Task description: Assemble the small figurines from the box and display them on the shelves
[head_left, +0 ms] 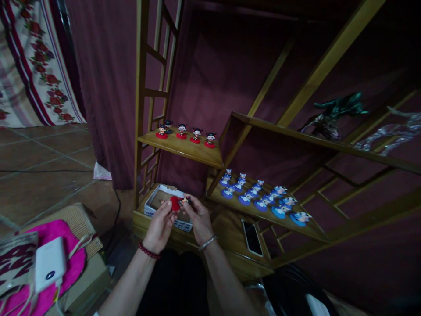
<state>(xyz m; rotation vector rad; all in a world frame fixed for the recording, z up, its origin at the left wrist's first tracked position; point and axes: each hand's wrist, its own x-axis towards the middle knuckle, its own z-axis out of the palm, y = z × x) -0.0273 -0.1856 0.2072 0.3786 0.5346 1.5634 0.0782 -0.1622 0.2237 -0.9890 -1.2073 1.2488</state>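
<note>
Both of my hands meet over an open cardboard box (153,199) on the low shelf. Between the fingers of my left hand (160,224) is a round red base (175,203). My right hand (199,219) pinches a small black-haired figurine (184,201) right beside that base; whether the two are joined I cannot tell. Another small figurine (162,201) lies inside the box. On the shelf above stand several similar figurines, most on red bases, the rightmost figurine (210,139) near the board's edge.
Several blue and purple figurines (256,193) stand in rows on the right shelf. A phone (252,237) lies below them. Higher up sit a dark green sculpture (338,112) and a clear one (391,131). At left, a white power bank (50,263) with cables rests on a pink cloth (74,239).
</note>
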